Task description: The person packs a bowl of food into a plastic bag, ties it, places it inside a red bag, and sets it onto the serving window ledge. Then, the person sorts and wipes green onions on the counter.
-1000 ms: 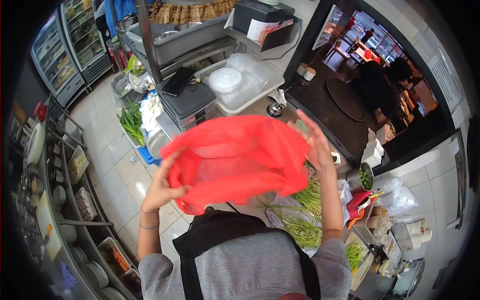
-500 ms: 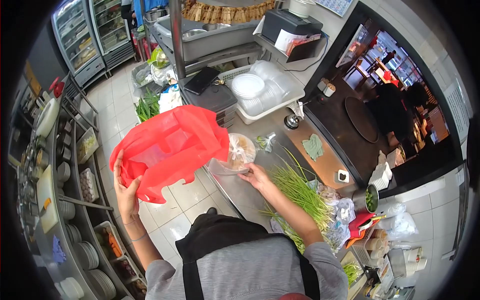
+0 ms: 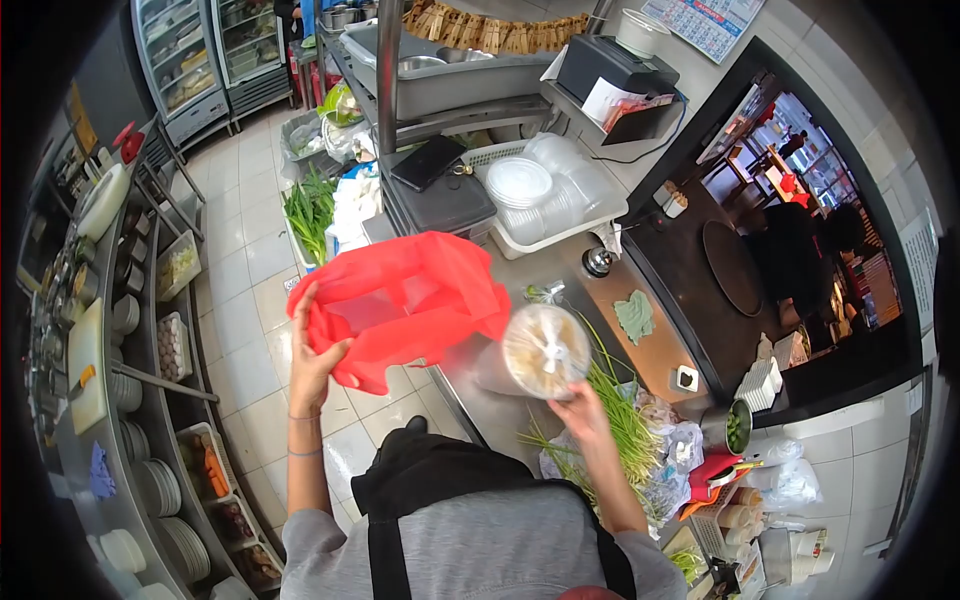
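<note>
The left hand [image 3: 316, 366] pinches the left edge of a red bag [image 3: 405, 305], thumb on the near side and fingers along the outer side, their hold partly lost in the folds. The bag's mouth gapes upward above the floor [image 3: 262, 262] and the counter's edge; its base is out of sight, and only part of the inside shows. The right hand [image 3: 584, 410] grips the near rim of a tub [image 3: 546, 350], fingers drawn in against it; how far they reach beneath cannot be told. The tub is up over the counter [image 3: 480, 412], just right of the bag, in clear plastic knotted on top. Its contents look pale brown but are hard to make out, and its left side is blurred. Whether tub and bag touch is unclear. Greens [image 3: 622, 405] lie beyond the right hand, partly covered by the tub and forearm. Farther off are a bell [image 3: 597, 262], a green cloth [image 3: 634, 316] and a crate [image 3: 560, 238] of lids [image 3: 519, 182]. Through the hatch, a person [image 3: 795, 250] in dark clothing is too dim to read clearly. At upper left, 2 fridges [image 3: 180, 80] are cut off by the top edge.
</note>
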`<state>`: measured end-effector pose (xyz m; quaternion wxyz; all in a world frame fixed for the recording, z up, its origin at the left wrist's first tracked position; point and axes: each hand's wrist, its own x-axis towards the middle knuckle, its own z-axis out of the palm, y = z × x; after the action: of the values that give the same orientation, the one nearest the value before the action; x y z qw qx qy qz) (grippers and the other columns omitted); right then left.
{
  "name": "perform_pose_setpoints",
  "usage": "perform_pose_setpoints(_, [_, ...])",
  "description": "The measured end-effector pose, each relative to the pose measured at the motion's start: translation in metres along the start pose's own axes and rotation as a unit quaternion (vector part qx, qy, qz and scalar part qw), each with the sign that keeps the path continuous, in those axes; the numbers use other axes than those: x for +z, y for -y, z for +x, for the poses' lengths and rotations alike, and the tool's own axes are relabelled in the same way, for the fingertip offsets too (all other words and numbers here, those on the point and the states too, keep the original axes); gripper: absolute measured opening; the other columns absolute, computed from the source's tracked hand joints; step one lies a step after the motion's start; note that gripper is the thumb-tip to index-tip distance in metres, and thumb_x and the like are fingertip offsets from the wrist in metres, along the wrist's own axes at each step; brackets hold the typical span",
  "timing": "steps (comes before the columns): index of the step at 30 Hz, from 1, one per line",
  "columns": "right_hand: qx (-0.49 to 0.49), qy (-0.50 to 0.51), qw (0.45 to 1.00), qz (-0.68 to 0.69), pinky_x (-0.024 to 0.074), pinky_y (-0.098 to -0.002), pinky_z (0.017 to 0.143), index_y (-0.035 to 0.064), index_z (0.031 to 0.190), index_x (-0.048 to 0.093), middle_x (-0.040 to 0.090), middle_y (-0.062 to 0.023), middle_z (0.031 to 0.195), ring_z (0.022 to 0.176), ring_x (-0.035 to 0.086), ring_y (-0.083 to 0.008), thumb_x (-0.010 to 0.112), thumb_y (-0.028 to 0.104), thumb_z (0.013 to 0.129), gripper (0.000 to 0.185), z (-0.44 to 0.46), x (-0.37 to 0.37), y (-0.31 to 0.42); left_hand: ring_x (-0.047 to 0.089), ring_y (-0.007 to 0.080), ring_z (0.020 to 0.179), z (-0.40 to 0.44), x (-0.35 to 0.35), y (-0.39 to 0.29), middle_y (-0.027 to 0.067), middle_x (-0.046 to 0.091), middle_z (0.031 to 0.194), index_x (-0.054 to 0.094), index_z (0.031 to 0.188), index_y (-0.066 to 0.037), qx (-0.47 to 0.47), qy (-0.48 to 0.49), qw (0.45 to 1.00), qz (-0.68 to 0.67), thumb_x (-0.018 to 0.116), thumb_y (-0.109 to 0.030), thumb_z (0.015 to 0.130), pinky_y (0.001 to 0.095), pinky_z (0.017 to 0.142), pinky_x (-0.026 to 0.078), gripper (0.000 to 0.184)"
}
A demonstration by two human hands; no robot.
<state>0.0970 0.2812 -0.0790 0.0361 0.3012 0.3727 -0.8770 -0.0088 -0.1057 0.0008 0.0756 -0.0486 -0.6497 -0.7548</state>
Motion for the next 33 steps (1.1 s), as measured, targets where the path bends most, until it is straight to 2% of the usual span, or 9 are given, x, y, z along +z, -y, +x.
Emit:
perform_pose_setpoints(3, [-0.01, -0.032, 0.999, -0.006, 0.0513, -0.0401, 0.082, 0.004, 0.12, 0.044, 0.051, -0.0123, 0.118, 0.106, 0.052, -0.0242, 0.057, 0.009, 0.074, 0.048, -0.039, -0.025, 0.027, 0.025, 0.021, 0.131, 0.011, 0.018, 0.033, 0.0091, 0.029, 0.141, 0.03, 0.136, -0.005, 0.015, 0.037, 0.999, 0.006, 0.064, 0.005, 0.061, 0.0337, 0.108, 0.021, 0.084])
perform_pose_setpoints(9, [-0.059, -0.059, 0.996, -0.037, 0.0582, -0.0358, 0.069, -0.0028, 0.114, 0.045, 0.056, -0.016, 0.108, 0.089, 0.061, -0.0245, 0.057, 0.009, 0.074, 0.043, -0.097, -0.02, 0.072, 0.021, 0.0201, 0.133, 0.011, 0.063, 0.091, 0.0086, 0.024, 0.144, 0.022, 0.14, -0.004, -0.003, 0.125, 0.99, -0.066, 0.067, 0.004, 0.06, 0.0321, 0.109, 0.018, 0.091])
perform_pose_setpoints(18, [0.011, 0.046, 0.999, -0.011, 0.0551, -0.038, 0.077, -0.0032, 0.115, 0.046, 0.056, -0.0156, 0.111, 0.095, 0.06, -0.0257, 0.057, 0.009, 0.075, 0.044, -0.076, 0.063, 0.062, 0.013, 0.019, 0.136, -0.003, 0.091, 0.11, 0.0067, 0.014, 0.148, 0.011, 0.143, -0.008, -0.05, 0.199, 0.977, -0.058, 0.07, 0.002, 0.061, 0.0333, 0.11, 0.015, 0.102])
perform_pose_setpoints(21, [0.06, 0.079, 0.995, -0.002, 0.0538, -0.038, 0.08, -0.003, 0.113, 0.048, 0.056, -0.0152, 0.11, 0.096, 0.059, -0.0248, 0.057, 0.01, 0.076, 0.041, -0.047, 0.082, 0.044, 0.011, 0.0186, 0.136, -0.003, 0.093, 0.114, 0.0071, 0.013, 0.148, 0.01, 0.143, -0.008, -0.011, 0.211, 0.977, -0.032, 0.074, -0.003, 0.061, 0.0339, 0.11, 0.014, 0.104])
perform_pose_setpoints(24, [0.082, 0.109, 0.991, -0.008, 0.054, -0.038, 0.08, -0.0031, 0.11, 0.049, 0.057, -0.0151, 0.108, 0.095, 0.059, -0.0241, 0.057, 0.011, 0.077, 0.037, -0.013, 0.091, 0.024, 0.023, 0.0218, 0.133, -0.01, 0.084, 0.155, 0.0105, 0.016, 0.147, 0.011, 0.142, -0.005, -0.053, 0.248, 0.967, 0.024, 0.078, -0.009, 0.062, 0.0334, 0.108, 0.022, 0.104])
perform_pose_setpoints(26, [0.082, 0.121, 0.989, -0.007, 0.0546, -0.0382, 0.079, -0.0031, 0.107, 0.05, 0.057, -0.0147, 0.105, 0.094, 0.06, -0.0236, 0.057, 0.011, 0.077, 0.033, 0.011, 0.093, 0.011, 0.032, 0.0251, 0.128, -0.011, 0.088, 0.143, 0.014, 0.024, 0.144, 0.013, 0.141, -0.003, -0.12, 0.273, 0.954, 0.019, 0.077, -0.01, 0.061, 0.0335, 0.105, 0.028, 0.103])
perform_pose_setpoints(29, [0.07, 0.107, 0.992, 0.005, 0.0557, -0.0377, 0.078, -0.0026, 0.103, 0.051, 0.058, -0.0135, 0.101, 0.091, 0.06, -0.0225, 0.056, 0.01, 0.077, 0.029, 0.046, 0.09, -0.009, 0.033, 0.0274, 0.127, -0.011, 0.088, 0.15, 0.0169, 0.028, 0.141, 0.011, 0.141, -0.002, -0.099, 0.236, 0.966, 0.046, 0.077, -0.01, 0.06, 0.0336, 0.104, 0.028, 0.105])
perform_pose_setpoints(32, [0.046, 0.058, 0.997, 0.009, 0.0564, -0.0364, 0.076, -0.0014, 0.101, 0.052, 0.058, -0.0122, 0.099, 0.088, 0.06, -0.0215, 0.057, 0.008, 0.076, 0.028, 0.07, 0.085, -0.025, 0.033, 0.031, 0.126, -0.007, 0.089, 0.148, 0.0207, 0.029, 0.139, 0.006, 0.141, -0.001, 0.047, 0.199, 0.965, 0.164, 0.076, -0.011, 0.057, 0.0351, 0.104, 0.029, 0.11])
perform_pose_setpoints(33, [0.033, 0.049, 0.998, 0.003, 0.0563, -0.037, 0.076, -0.0008, 0.099, 0.053, 0.058, -0.0117, 0.098, 0.087, 0.06, -0.0215, 0.057, 0.008, 0.076, 0.025, 0.076, 0.083, -0.029, 0.029, 0.0303, 0.129, -0.007, 0.091, 0.147, 0.0201, 0.026, 0.14, 0.006, 0.141, -0.002, 0.03, 0.201, 0.967, 0.153, 0.076, -0.011, 0.057, 0.0353, 0.105, 0.027, 0.11])
